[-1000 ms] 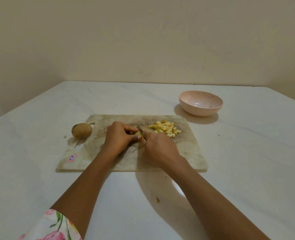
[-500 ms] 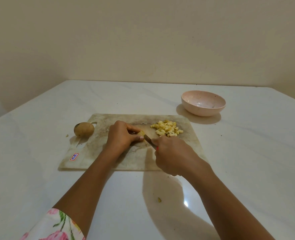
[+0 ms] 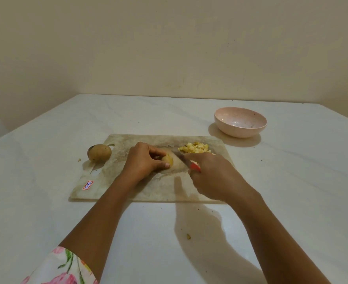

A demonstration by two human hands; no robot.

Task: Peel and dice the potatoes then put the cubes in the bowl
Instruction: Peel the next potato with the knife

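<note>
— So, what was altered at the cutting board [image 3: 148, 187]?
— Knife [image 3: 182, 159] was drawn off to the right within 1 s. At 1.0 s back the blade was set at the potato piece [image 3: 167, 159]. At this mark it was seen just beside the piece, apart from it, tip aimed up-left. Right hand [image 3: 214, 177] was wrapped round the red handle and pulled away from the left.
— And the left hand [image 3: 143, 160]?
— Kept in place. The piece was pinched between thumb and curled fingers, at the board's middle.
— Cubes?
— 1 pile of cubes [image 3: 195, 148] was noted on the far right part of the board, just beyond the right hand. None was seen in the bowl [image 3: 238, 132], which was stood on the table [image 3: 291, 181] past the board's far right corner.
— Meaning for the task?
— 1 stroke was judged finished, with another pending. Dicing was taken as partway done. 1 whole potato [image 3: 99, 152], unpeeled, was left at the board's left edge. Transfer to the bowl was not yet begun.
</note>
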